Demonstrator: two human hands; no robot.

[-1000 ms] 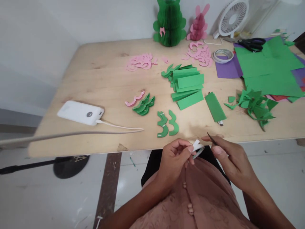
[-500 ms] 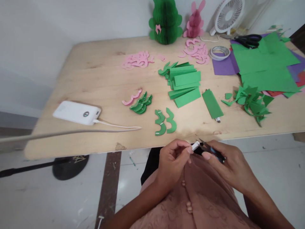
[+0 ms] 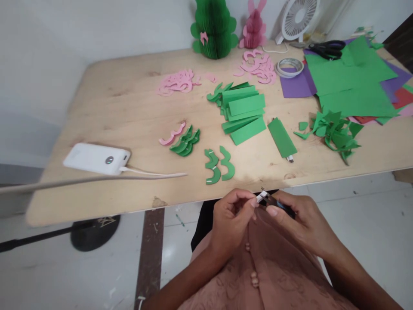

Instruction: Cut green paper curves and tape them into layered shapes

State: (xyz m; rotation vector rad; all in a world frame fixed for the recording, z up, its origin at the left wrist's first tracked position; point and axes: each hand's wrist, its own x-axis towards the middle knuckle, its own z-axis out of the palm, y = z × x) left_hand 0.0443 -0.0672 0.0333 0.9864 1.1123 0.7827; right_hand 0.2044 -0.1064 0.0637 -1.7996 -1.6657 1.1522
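Observation:
Between the thumb and fingertips of my left hand [image 3: 232, 217] is a small white strip [image 3: 262, 196], held just off the table's front edge. My right hand [image 3: 301, 221] grips small dark scissors [image 3: 280, 206], their blades at the strip's free end. On the table beyond lie two scalloped green paper pieces, one [image 3: 212, 168] with small white strips on it and a plain one [image 3: 227, 163]. To their left are a stack of green scalloped pieces [image 3: 186, 142] and a pink scalloped piece [image 3: 172, 134].
Folded green strips [image 3: 247, 105] lie mid-table, with green scraps [image 3: 337, 131] to the right. Behind are a tape roll [image 3: 289, 68], black scissors [image 3: 327, 48], paper sheets [image 3: 355, 90], pink cutouts [image 3: 180, 82] and a fan [image 3: 298, 19]. A power bank [image 3: 97, 158] with a cable sits left.
The scissors have moved left, bringing their blades over the end of the white strip. My view has shifted slightly; the table things stay put.

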